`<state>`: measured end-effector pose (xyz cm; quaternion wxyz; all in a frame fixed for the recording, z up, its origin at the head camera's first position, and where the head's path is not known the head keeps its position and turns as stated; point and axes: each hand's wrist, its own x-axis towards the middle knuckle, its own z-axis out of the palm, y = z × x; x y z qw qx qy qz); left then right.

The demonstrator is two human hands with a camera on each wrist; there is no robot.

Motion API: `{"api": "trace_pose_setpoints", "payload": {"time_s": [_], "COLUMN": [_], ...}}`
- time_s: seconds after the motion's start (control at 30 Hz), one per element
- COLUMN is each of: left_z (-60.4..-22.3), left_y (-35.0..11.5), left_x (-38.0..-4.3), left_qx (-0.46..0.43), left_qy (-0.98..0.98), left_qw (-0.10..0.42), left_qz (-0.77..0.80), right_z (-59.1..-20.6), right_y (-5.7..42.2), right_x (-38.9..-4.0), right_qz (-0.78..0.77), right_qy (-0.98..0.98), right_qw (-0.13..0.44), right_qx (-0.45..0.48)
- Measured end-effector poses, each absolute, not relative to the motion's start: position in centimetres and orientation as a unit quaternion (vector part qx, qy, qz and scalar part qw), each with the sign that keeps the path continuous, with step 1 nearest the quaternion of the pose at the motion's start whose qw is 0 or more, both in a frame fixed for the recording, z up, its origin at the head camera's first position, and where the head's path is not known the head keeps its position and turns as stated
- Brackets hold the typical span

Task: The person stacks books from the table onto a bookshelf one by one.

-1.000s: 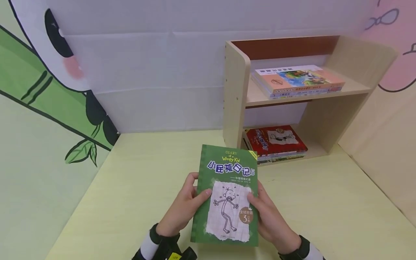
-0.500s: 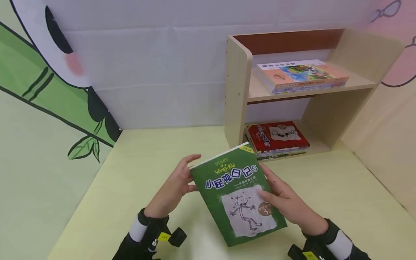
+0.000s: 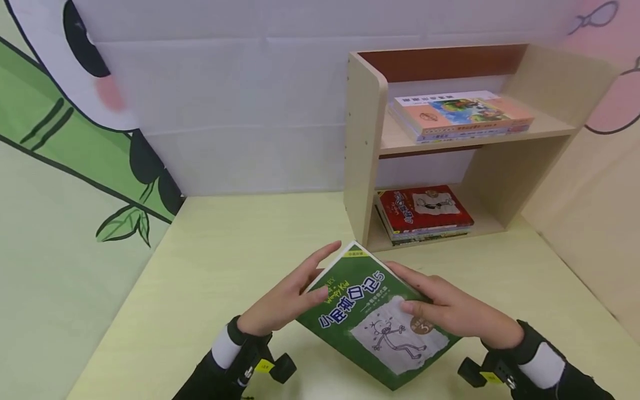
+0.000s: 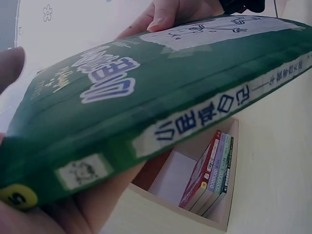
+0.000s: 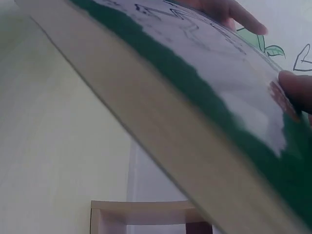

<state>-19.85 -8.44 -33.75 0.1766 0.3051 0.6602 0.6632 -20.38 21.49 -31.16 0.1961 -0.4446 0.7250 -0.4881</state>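
A green Wimpy Kid paperback book [image 3: 370,322] is held tilted above the table, its top corner pointing toward the shelf. My right hand [image 3: 445,305] grips its right side, thumb on the cover and the other fingers mostly hidden behind. At the upper left corner my left hand [image 3: 290,294] touches the book, index finger stretched out past the edge. In the left wrist view, the left thumb [image 4: 10,67] stands raised off the cover, and part of the hand lies under the spine. The right wrist view shows the page edges [image 5: 146,107] and the right thumb [image 5: 296,90].
A two-level wooden bookshelf [image 3: 364,150] stands at the back right. On its upper shelf lies a stack of orange-covered books [image 3: 462,116]. A stack topped by a red book [image 3: 425,211] lies below. The pale table [image 3: 225,244] extends to the left and front.
The book has turned anticlockwise in the head view, from upright to slanted. My left hand came off its left side, then moved to the upper left corner. The right hand keeps its grip.
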Motion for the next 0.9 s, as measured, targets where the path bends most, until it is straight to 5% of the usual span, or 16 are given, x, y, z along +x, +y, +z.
{"api": "trace_pose_setpoints", "payload": {"time_s": [0.27,0.6,0.9], "left_z": [-32.9,-31.2,-25.6], "left_y": [-7.9,-5.5,-0.5], "left_x": [-20.7,-22.4,-24.2], "left_qx": [0.299,0.303,0.359], "left_qy": [0.669,0.617,0.541], "left_qw": [0.139,0.048,-0.010], "left_qz": [0.666,0.725,0.760], "right_z": [-29.8,-29.3,-29.9], "right_y": [21.6,25.7,27.5], "right_x": [-21.8,-22.0,-19.8], "right_qz": [-0.471,-0.498,-0.783], "right_qy": [0.762,0.809,0.545], "right_qw": [0.180,-0.063,-0.030], "right_qx": [-0.407,-0.306,-0.298]}}
